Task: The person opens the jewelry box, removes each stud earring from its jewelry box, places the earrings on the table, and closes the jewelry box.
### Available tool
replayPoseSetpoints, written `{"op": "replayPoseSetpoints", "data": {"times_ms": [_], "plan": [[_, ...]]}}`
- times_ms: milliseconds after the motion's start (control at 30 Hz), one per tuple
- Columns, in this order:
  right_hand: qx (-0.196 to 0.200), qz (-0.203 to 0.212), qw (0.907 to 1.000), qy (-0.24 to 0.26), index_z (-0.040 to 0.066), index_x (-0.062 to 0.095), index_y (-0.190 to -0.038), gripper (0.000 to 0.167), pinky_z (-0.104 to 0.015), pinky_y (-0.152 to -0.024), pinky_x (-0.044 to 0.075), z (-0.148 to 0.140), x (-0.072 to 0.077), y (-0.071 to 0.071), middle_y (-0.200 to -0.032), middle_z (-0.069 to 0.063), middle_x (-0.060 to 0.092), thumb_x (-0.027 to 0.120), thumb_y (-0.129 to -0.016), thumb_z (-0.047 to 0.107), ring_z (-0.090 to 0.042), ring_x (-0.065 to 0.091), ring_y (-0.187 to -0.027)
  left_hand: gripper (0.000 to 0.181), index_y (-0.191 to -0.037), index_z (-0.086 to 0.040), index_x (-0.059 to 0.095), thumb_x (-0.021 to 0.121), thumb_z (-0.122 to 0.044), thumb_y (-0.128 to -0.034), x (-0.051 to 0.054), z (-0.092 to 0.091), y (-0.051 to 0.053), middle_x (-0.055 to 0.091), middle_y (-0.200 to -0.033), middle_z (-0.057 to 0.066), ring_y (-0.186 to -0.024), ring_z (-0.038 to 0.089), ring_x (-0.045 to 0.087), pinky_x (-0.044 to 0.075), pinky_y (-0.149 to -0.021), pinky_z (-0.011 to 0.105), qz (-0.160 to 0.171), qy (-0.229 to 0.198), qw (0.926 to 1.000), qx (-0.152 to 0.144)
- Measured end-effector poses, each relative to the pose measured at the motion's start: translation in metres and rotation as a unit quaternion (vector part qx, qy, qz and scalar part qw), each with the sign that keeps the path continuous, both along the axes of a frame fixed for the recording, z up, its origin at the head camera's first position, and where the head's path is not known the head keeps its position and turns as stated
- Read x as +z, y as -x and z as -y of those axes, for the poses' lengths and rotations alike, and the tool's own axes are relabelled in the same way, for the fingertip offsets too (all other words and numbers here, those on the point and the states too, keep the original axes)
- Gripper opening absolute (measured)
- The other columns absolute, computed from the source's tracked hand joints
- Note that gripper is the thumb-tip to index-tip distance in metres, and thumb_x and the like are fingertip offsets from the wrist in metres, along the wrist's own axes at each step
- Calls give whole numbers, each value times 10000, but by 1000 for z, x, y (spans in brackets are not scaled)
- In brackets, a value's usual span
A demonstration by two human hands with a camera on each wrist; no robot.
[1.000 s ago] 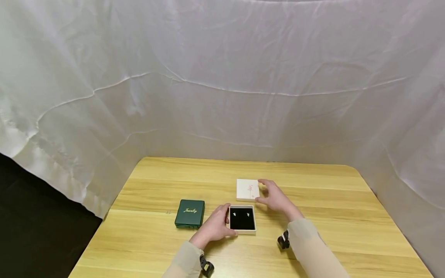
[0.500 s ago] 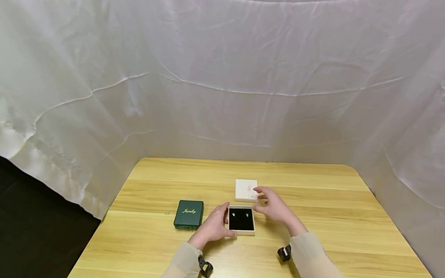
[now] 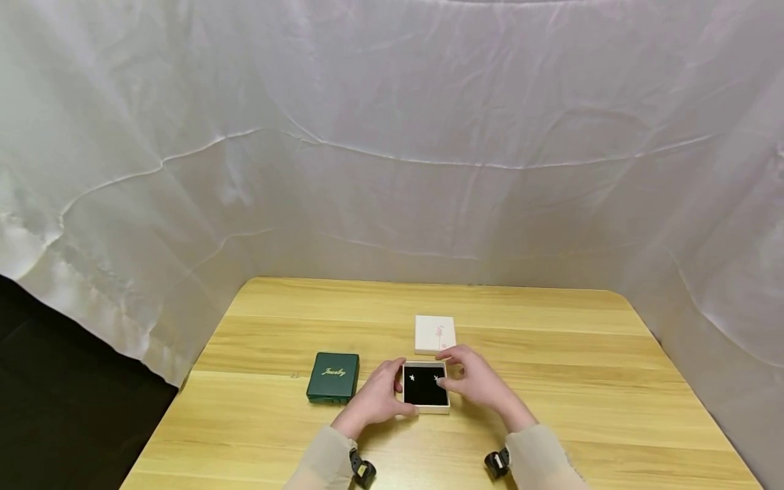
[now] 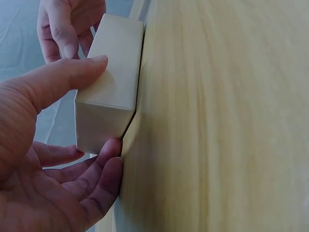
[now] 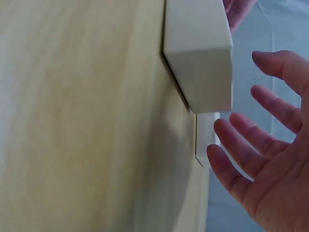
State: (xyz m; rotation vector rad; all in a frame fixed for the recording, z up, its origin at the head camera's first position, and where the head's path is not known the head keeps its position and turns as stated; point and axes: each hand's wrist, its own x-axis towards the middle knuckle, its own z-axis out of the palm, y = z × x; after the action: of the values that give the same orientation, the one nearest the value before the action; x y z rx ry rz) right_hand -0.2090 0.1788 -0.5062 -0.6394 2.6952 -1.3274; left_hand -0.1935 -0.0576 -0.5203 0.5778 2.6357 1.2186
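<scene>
A small white box (image 3: 427, 410) with a black insert lies uncovered on the table, two small star-like earrings on the insert. My left hand (image 3: 378, 398) grips its left side, thumb (image 4: 77, 75) on the near wall and fingers around the far left corner. Over the box's right part is my right hand (image 3: 478, 383), its thumb tip beside the right earring (image 3: 436, 378) and its fingers spread; whether it touches the earring I cannot tell. In the right wrist view this hand (image 5: 270, 140) shows fingers apart, off the box's wall (image 5: 203, 77).
A white lid (image 3: 433, 333) with a pink print lies just behind the box. To the left stands a green jewelry box (image 3: 333, 376), closed, with tiny items (image 3: 295, 376) left of it. A pale curtain (image 3: 429, 204) hangs behind the wooden table (image 3: 551, 354).
My right hand has moved from the white lid toward me, over the right side of the box. My left hand keeps its grip on the box.
</scene>
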Motion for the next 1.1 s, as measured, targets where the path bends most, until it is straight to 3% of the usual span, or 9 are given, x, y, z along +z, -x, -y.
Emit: {"op": "replayPoseSetpoints", "data": {"times_ms": [233,433,800,1100], "plan": [[-110,-428,9975,-559,103,689,-1031,236,-506,-888,484,8,-4,-2,-1150,-84,602,783,-814,91,-312,581,-1055,989,-1440,81,379,903,-222,-657,1,-2,1,509,-1036,41,-799,127,509,436,-722,270,37,-27,10000,-19],[-329,-343,9943,-959,107,701,-983,179,-524,-949,454,15,-2,-4,-1180,-119,601,780,-822,105,-335,574,-1102,983,-1437,83,379,904,-219,-662,0,-2,2,501,-999,36,-787,127,498,426,-711,275,61,-5,10000,-41],[-393,-500,9860,-1544,99,724,-961,170,-486,-911,480,20,-2,-3,-1152,-77,613,795,-808,124,-306,597,-1059,971,-1439,69,382,900,-215,-668,1,-1,1,497,-1010,33,-792,132,503,424,-710,277,99,-9,9999,-41],[-395,-579,9842,-1626,86,720,-889,124,-462,-907,482,24,-2,0,-1100,-74,636,792,-789,77,-292,606,-1040,981,-1445,76,371,900,-213,-671,0,0,2,495,-999,26,-786,131,505,425,-705,273,102,-40,9999,-45]]}}
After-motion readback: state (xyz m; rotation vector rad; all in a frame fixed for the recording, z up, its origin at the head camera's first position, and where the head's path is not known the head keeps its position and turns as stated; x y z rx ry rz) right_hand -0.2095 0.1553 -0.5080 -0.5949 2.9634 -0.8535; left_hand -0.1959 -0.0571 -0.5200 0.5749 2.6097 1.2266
